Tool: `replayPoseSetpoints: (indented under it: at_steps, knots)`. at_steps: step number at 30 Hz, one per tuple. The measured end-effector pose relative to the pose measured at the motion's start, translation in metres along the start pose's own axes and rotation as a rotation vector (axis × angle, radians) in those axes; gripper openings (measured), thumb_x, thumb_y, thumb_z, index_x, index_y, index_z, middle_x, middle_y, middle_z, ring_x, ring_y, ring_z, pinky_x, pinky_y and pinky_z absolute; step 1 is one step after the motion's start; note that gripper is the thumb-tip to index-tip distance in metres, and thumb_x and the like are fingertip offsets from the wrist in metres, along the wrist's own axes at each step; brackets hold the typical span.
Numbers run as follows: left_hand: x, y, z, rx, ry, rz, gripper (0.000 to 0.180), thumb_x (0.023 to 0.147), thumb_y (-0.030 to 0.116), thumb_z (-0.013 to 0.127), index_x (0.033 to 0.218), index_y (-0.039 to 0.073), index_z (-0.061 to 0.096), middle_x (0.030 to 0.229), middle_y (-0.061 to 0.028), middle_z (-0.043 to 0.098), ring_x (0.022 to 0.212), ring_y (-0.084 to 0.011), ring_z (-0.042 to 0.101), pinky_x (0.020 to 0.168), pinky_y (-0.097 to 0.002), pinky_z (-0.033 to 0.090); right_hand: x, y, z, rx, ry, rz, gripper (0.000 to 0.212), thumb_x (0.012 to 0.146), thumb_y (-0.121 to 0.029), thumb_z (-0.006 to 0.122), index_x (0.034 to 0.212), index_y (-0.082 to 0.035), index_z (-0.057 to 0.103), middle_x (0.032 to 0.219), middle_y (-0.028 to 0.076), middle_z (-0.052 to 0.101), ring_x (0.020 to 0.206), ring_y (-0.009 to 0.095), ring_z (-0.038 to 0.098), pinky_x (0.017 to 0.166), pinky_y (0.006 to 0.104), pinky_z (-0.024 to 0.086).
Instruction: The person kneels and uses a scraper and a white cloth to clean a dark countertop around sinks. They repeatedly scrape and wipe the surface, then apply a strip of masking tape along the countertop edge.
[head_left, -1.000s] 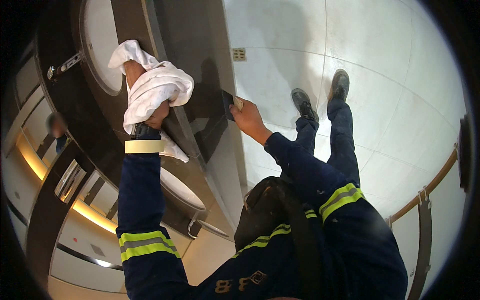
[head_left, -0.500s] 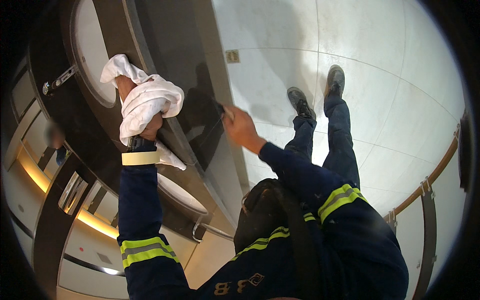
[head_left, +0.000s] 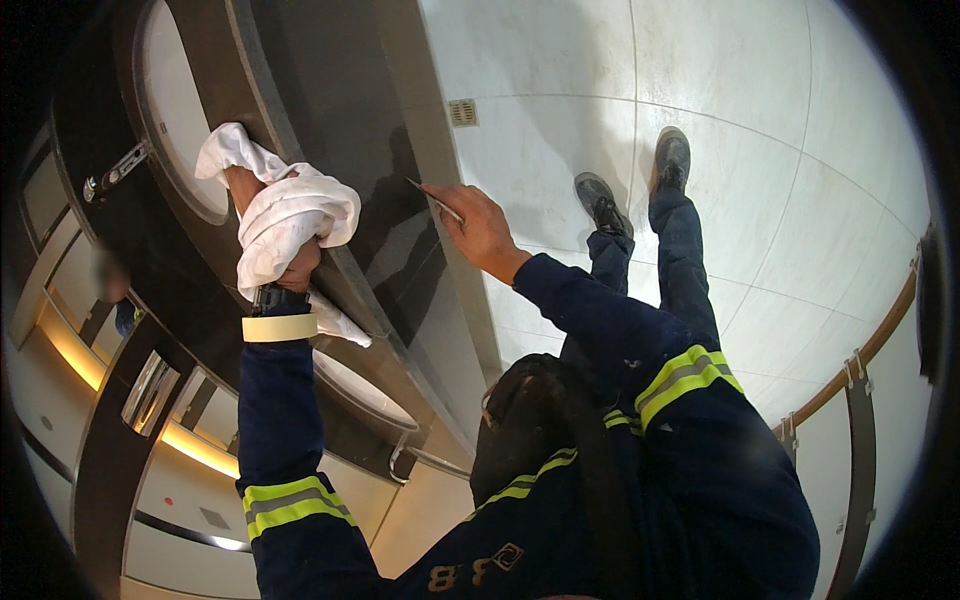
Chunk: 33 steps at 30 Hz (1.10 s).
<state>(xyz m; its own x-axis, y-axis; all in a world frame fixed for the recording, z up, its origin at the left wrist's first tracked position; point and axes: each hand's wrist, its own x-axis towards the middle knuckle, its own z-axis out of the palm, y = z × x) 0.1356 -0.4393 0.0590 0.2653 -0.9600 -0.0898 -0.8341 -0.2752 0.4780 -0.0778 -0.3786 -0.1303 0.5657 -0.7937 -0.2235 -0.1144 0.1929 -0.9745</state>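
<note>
A bunched white cloth [head_left: 300,212] is wrapped about my left hand [head_left: 296,268], whose fingers are closed on it at the edge of the dark countertop [head_left: 262,90]. Part of the cloth hangs down beside my wrist. A pale roll of tape [head_left: 280,328] circles that forearm over the cuff, below a black wristband. My right hand [head_left: 480,235] pinches a thin, pointed tool [head_left: 440,203], perhaps a small scraper or blade. Its tip points up and left, in front of the dark glossy panel [head_left: 400,225] under the counter; whether it touches cannot be told.
Two white basins, one upper [head_left: 178,100] and one lower [head_left: 362,388], are set into the counter. A chrome faucet [head_left: 116,172] stands behind the upper one. A metal grab bar [head_left: 425,460] curves near the lower end. The tiled floor has a drain [head_left: 463,112].
My right hand has turned and shifted slightly, and the tool's tip now points up and left more plainly. The cloth in my left hand has moved a little left and down.
</note>
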Motion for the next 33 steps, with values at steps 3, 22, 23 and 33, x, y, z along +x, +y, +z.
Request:
replayPoseSetpoints:
  at_steps: [3, 22, 23, 33]
  knots:
    - [0.001, 0.0, 0.001, 0.019, 0.03, 0.014, 0.066, 0.088, 0.022, 0.071, 0.143, 0.0, 0.042, 0.116, -0.0173, 0.061, 0.101, -0.0303, 0.064, 0.089, -0.0375, 0.053, -0.014, 0.004, 0.008, 0.016, 0.044, -0.097, 0.044, 0.094, -0.009, 0.063, 0.137, -0.014, 0.062, 0.106, 0.015, 0.065, 0.1, 0.038, 0.061, 0.086, 0.0472, 0.051]
    - [0.001, 0.004, 0.002, 0.067, 0.039, 0.054, 0.064, 0.089, 0.026, 0.069, 0.142, 0.0, 0.044, 0.113, -0.0165, 0.063, 0.099, -0.0309, 0.065, 0.089, -0.0375, 0.053, -0.034, 0.0, 0.011, 0.057, -0.049, -0.116, 0.049, 0.091, -0.005, 0.067, 0.138, -0.014, 0.062, 0.118, 0.013, 0.066, 0.109, 0.037, 0.062, 0.097, 0.0471, 0.051]
    - [-0.002, -0.004, -0.001, 0.072, 0.019, 0.047, 0.064, 0.089, 0.026, 0.069, 0.142, 0.0, 0.043, 0.114, -0.0168, 0.063, 0.101, -0.0311, 0.065, 0.09, -0.0375, 0.052, -0.038, -0.003, 0.009, 0.089, -0.111, -0.086, 0.048, 0.091, -0.006, 0.066, 0.139, -0.014, 0.061, 0.12, 0.013, 0.066, 0.111, 0.038, 0.061, 0.097, 0.0483, 0.051]
    - [0.02, -0.008, -0.003, 0.151, -0.03, 0.092, 0.076, 0.102, 0.025, 0.061, 0.161, -0.002, 0.021, 0.124, -0.0146, 0.068, 0.11, -0.0236, 0.067, 0.095, -0.0372, 0.056, 0.027, 0.007, -0.012, -0.054, -0.049, -0.17, 0.053, 0.09, -0.003, 0.063, 0.141, -0.018, 0.059, 0.121, 0.013, 0.064, 0.112, 0.036, 0.061, 0.096, 0.045, 0.052]
